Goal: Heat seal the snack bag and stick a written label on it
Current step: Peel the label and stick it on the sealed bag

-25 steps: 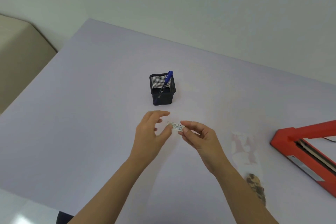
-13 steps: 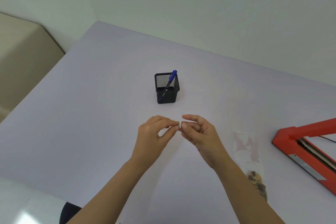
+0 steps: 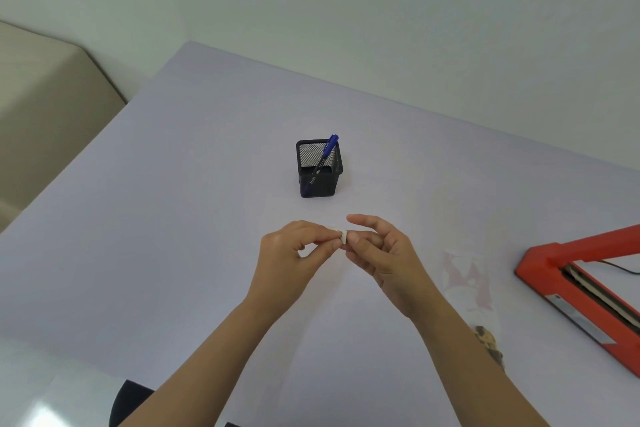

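- Above the middle of the bench (image 3: 173, 218), both hands met at their fingertips, pinching a small white label (image 3: 342, 236) between them.
- Left hand (image 3: 294, 260) gripped the label's left end; right hand (image 3: 384, 253) held its right end, forefinger raised.
- Right of the right forearm, the clear snack bag (image 3: 467, 288) lay flat on the bench.
- Further right sat the red heat sealer (image 3: 571, 284).
- Behind the hands stood a black mesh pen holder (image 3: 318, 172) with a blue pen (image 3: 327, 152) leaning inside.

Pale lavender table (image 3: 173, 218), plain greenish-white wall (image 3: 381, 10), beige furniture (image 3: 45, 97) left.
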